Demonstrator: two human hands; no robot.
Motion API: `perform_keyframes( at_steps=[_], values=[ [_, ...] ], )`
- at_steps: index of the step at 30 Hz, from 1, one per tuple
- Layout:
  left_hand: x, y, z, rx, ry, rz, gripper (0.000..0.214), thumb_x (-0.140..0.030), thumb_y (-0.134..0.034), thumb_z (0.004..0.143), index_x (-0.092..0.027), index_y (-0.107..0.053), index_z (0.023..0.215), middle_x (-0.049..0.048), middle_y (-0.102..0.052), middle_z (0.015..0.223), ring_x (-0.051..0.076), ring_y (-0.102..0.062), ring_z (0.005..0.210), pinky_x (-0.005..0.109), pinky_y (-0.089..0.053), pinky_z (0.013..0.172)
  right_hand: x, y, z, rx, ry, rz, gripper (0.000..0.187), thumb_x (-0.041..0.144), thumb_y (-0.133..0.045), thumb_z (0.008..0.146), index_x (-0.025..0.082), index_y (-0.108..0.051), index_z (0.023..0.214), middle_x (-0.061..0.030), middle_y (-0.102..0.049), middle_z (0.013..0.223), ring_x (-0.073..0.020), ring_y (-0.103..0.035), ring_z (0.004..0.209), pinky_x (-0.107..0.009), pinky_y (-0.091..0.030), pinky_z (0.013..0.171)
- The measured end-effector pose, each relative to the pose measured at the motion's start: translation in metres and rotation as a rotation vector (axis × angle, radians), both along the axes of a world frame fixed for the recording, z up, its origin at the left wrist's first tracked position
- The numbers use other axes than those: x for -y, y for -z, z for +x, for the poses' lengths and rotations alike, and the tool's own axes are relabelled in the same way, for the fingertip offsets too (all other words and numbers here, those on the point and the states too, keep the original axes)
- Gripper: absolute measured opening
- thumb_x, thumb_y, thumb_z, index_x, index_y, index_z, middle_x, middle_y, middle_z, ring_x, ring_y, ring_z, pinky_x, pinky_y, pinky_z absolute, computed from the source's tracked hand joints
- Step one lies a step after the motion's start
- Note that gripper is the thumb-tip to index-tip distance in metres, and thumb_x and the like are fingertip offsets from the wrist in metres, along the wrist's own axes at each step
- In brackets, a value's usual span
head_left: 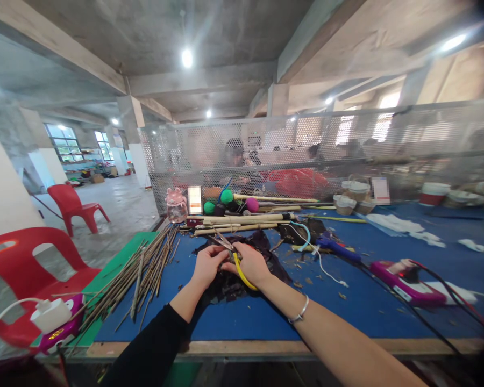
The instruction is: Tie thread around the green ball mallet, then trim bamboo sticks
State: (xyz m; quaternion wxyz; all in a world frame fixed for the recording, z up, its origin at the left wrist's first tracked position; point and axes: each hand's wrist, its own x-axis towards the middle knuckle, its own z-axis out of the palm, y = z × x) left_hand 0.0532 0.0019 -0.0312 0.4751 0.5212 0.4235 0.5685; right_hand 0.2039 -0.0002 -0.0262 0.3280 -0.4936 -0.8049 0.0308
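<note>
My right hand (251,262) is wrapped round a pair of scissors (242,275) with yellow handles, and their metal blades point up and to the left. Close beside it, my left hand (205,265) is closed in a pinch near the blades. Whatever lies between its fingers is too small and too hidden to name. Both hands are just above a crumpled dark heap of thin scraps (229,287) on the blue tabletop (242,322). To the left lies a bundle of thin brown sticks (149,269).
Behind my hands lie pale rods (246,219), green balls (226,196) and a pink jar (176,207). A blue glue gun (336,247) and a purple power strip (407,285) with cables are at right. A perforated metal screen (210,140) closes the back. Red chairs (64,247) stand left.
</note>
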Motion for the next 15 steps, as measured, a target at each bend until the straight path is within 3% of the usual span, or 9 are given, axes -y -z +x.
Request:
perform_keyframes(
  at_steps=[7,13,15],
  values=[
    [-0.0016,0.0010,-0.0007,-0.029,-0.006,-0.003,0.026,-0.036,-0.071,0.060,-0.013,-0.062,0.066,-0.0033,-0.056,0.051,0.006,-0.043,0.041,0.018,-0.032,0.040,0.0002,-0.0007,0.0003,0.011,0.013,-0.013,0.047,0.062,-0.055,0.070,0.021,-0.054,0.092,-0.0060,-0.064,0.083,-0.0205,-0.061,0.079,-0.026,-0.040,0.066],
    [0.0007,-0.0025,0.0005,-0.059,0.042,-0.028,0.035,-0.039,-0.069,0.062,-0.011,-0.065,0.082,0.0003,-0.062,0.063,0.006,-0.043,0.043,0.018,-0.035,0.038,0.0006,-0.0008,-0.0007,0.042,0.047,-0.013,0.046,0.063,-0.051,0.073,0.021,-0.055,0.092,-0.0053,-0.065,0.080,-0.0203,-0.063,0.074,-0.024,-0.038,0.061],
    [0.0012,-0.0029,0.0003,-0.066,0.037,-0.035,0.034,-0.041,-0.068,0.062,-0.011,-0.065,0.079,-0.0003,-0.060,0.061,0.006,-0.044,0.043,0.018,-0.035,0.038,0.0004,-0.0002,-0.0011,0.057,0.061,-0.007,0.045,0.063,-0.051,0.074,0.022,-0.055,0.092,-0.0051,-0.066,0.079,-0.0202,-0.063,0.072,-0.024,-0.036,0.059]
  ],
)
